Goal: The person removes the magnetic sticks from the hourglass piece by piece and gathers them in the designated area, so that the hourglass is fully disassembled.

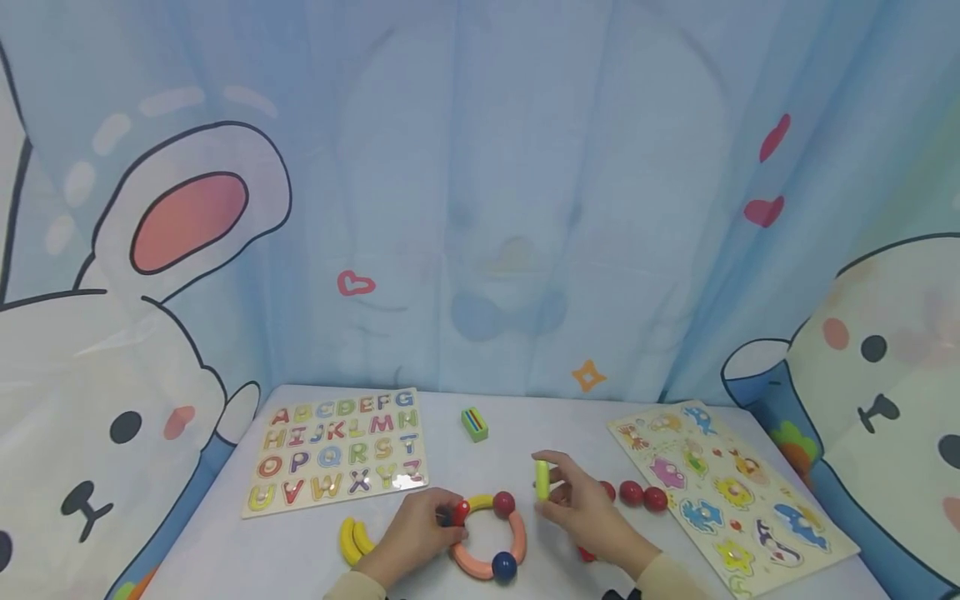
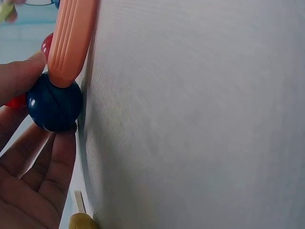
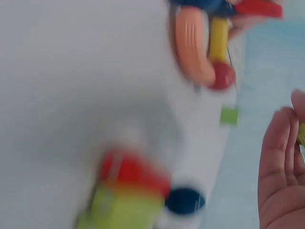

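My left hand (image 1: 416,533) pinches a dark blue ball (image 2: 55,102) between thumb and fingertips at the left side of a ring of toy pieces. A small red piece (image 1: 461,512) sticks out by those fingers. Around the ring run coral curved pieces (image 1: 517,537), a yellow curved piece (image 1: 481,502), a red ball (image 1: 504,503) and a second blue ball (image 1: 504,567). Raised to the right of the ring, my right hand (image 1: 581,504) holds a yellow-green rod (image 1: 542,481) upright between thumb and fingers. In the right wrist view only a sliver of that rod shows.
Yellow curved pieces (image 1: 352,542) lie left of my left hand. Red balls (image 1: 632,493) sit beyond my right hand, partly hidden by it. An alphabet board (image 1: 341,450) stands back left, an animal puzzle board (image 1: 731,500) right, and a small green striped block (image 1: 474,425) at the back.
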`<state>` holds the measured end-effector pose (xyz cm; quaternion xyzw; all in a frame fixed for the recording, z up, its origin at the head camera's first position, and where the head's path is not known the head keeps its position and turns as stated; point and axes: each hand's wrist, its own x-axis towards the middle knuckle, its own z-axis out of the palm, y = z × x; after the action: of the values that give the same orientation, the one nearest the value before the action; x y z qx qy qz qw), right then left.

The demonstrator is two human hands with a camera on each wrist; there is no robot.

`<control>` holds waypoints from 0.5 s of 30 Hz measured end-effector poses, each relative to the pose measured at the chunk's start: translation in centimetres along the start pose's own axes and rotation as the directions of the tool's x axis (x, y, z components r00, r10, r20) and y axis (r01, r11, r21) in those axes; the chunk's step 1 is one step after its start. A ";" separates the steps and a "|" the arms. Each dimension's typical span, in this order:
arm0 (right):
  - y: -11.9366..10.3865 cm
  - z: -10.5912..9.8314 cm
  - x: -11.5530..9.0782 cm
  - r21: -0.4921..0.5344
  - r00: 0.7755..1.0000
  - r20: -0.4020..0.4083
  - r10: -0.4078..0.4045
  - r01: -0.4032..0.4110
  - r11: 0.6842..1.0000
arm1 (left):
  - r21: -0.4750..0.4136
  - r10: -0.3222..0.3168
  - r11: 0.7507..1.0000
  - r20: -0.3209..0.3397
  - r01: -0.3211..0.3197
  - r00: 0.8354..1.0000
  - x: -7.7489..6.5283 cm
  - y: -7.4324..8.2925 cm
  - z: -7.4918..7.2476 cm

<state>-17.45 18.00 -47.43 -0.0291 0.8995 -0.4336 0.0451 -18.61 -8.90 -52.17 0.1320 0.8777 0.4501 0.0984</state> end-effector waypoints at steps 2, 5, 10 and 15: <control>1.2 -2.2 -1.0 -0.022 1.000 -0.018 0.026 -0.026 0.999 | 0.007 0.014 1.000 0.004 -0.014 1.000 0.0 0.0 0.0; 4.2 -5.6 -2.5 -0.075 0.997 -0.032 0.075 -0.077 0.994 | 0.022 0.030 0.999 0.015 -0.031 0.999 0.0 -0.1 0.0; 9.6 -8.7 -4.0 -0.201 0.977 0.001 0.214 -0.209 0.957 | 0.045 0.015 0.999 0.030 -0.016 0.999 0.1 0.1 -0.2; 12.0 -8.6 -4.2 -0.262 0.953 0.085 0.291 -0.260 0.929 | 0.039 0.001 0.999 0.055 -0.003 0.998 0.1 0.2 -0.3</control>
<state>-14.40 32.59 -51.27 0.0658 0.9372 -0.3045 0.1566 -18.70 -8.94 -51.84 0.1472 0.8830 0.4294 0.1194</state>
